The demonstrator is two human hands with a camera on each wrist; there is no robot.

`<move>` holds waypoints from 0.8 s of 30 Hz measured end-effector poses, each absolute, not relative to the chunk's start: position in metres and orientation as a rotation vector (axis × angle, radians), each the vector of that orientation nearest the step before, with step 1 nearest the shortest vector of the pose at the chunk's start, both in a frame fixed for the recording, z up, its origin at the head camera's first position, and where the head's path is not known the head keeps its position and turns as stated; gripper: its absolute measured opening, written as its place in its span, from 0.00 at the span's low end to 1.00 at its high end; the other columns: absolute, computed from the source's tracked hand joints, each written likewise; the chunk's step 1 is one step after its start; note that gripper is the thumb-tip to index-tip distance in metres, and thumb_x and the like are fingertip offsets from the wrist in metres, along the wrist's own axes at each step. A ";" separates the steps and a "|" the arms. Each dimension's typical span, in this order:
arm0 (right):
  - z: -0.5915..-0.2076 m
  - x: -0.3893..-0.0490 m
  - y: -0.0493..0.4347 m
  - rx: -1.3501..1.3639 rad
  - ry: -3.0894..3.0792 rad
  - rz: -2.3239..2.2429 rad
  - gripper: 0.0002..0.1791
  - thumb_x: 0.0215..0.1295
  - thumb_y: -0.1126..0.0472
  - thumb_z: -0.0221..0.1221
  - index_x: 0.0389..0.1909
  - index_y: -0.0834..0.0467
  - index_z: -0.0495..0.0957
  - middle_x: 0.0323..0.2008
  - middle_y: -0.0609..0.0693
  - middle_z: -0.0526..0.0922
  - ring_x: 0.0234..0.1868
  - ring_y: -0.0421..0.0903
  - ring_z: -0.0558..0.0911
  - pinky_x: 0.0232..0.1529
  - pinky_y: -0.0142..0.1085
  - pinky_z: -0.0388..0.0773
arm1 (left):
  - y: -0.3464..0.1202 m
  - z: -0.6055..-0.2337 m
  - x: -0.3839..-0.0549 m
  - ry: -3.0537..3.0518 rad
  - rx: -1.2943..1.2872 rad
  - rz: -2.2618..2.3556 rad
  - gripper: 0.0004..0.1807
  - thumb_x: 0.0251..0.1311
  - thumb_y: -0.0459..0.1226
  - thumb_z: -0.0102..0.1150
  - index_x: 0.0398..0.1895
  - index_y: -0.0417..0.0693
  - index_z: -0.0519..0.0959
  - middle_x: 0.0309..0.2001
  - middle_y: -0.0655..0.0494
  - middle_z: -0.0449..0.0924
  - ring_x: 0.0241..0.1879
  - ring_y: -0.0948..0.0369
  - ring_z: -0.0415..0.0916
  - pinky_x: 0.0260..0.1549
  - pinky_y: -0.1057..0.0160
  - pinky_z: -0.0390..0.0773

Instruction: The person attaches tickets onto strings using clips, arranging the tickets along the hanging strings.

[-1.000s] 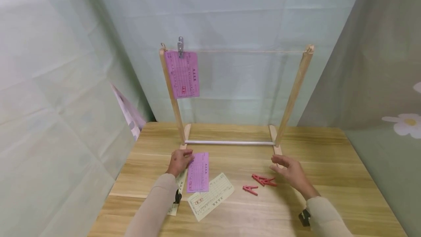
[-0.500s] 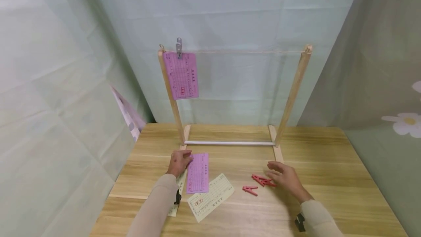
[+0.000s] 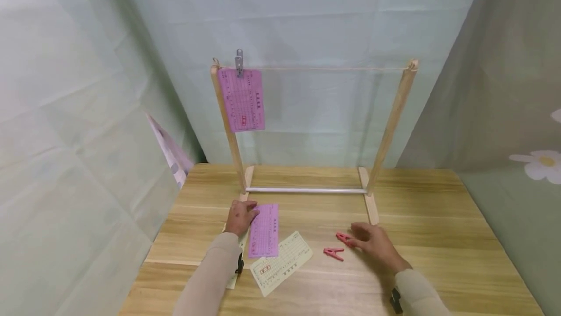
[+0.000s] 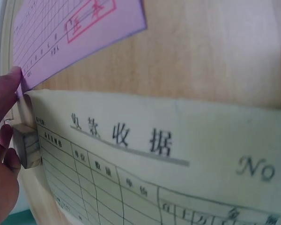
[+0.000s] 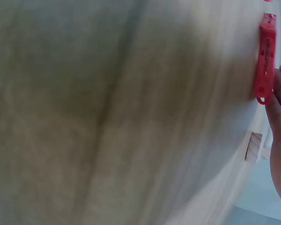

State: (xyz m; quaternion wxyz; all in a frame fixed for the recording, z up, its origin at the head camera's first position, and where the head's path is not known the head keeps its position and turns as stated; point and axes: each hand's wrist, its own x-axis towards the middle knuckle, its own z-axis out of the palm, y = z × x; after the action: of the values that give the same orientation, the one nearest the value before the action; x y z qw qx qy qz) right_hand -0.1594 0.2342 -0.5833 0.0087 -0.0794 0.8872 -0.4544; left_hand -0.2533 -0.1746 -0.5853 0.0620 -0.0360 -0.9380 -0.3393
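My left hand (image 3: 240, 216) rests by the upper left corner of a pink receipt slip (image 3: 264, 233). In the left wrist view a digit touches the corner of that pink slip (image 4: 84, 33). A cream receipt slip (image 4: 107, 154) lies partly under the left arm. Above the red clothespins, my right hand (image 3: 374, 243) has its fingers and thumb around the end of the upper clothespin (image 3: 344, 238); part of the pile is hidden by the hand. The right wrist view has a red clothespin (image 5: 266, 61) right at the fingers. Another clothespin (image 3: 334, 253) lies nearby.
Behind the slips stands a wooden frame (image 3: 392, 121) with a string (image 3: 324, 68) between its posts and a white bar (image 3: 307, 190) below. A metal clip (image 3: 239, 64) holds a pink slip (image 3: 243, 102) on the string. A second cream slip (image 3: 285, 267) lies on the table.
My right hand has come down and to the left onto the red clothespins, covering part of them. The left hand has stayed by the pink slip.
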 end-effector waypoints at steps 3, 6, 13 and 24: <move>-0.586 -0.157 0.233 -0.250 2.766 -1.385 0.26 0.53 0.61 0.74 0.52 0.65 0.81 0.46 0.56 0.86 0.45 0.49 0.84 0.49 0.39 0.81 | -0.174 -0.587 -0.254 -2.817 -0.089 -1.051 0.16 0.57 0.32 0.71 0.49 0.37 0.85 0.44 0.44 0.86 0.45 0.48 0.73 0.49 0.48 0.74; -0.588 -0.155 0.232 -0.270 2.747 -1.383 0.25 0.53 0.61 0.74 0.52 0.63 0.82 0.44 0.52 0.86 0.43 0.46 0.83 0.47 0.36 0.80 | -0.174 -0.589 -0.254 -2.794 -0.092 -1.063 0.15 0.57 0.32 0.71 0.47 0.37 0.86 0.43 0.45 0.86 0.47 0.47 0.75 0.51 0.47 0.74; -0.591 -0.154 0.228 -0.370 2.799 -1.322 0.23 0.52 0.62 0.75 0.50 0.62 0.83 0.45 0.52 0.85 0.44 0.47 0.82 0.48 0.40 0.80 | -0.171 -0.587 -0.253 -2.784 0.000 -1.129 0.11 0.56 0.29 0.71 0.43 0.39 0.87 0.40 0.47 0.87 0.46 0.49 0.80 0.50 0.49 0.76; -0.590 -0.153 0.221 -0.340 2.863 -1.301 0.19 0.55 0.65 0.72 0.50 0.60 0.83 0.44 0.50 0.86 0.45 0.47 0.83 0.49 0.42 0.81 | -0.172 -0.578 -0.252 -2.727 -0.037 -1.389 0.11 0.56 0.25 0.69 0.43 0.34 0.84 0.38 0.44 0.86 0.37 0.54 0.83 0.38 0.58 0.83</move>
State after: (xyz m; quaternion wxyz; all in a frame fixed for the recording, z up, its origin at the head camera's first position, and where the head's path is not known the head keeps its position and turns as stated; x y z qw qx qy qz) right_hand -0.1526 0.2213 -0.5905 -0.0106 -0.1075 0.9050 -0.4114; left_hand -0.2516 -0.1722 -0.5782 0.0407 -0.0121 -0.8903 -0.4535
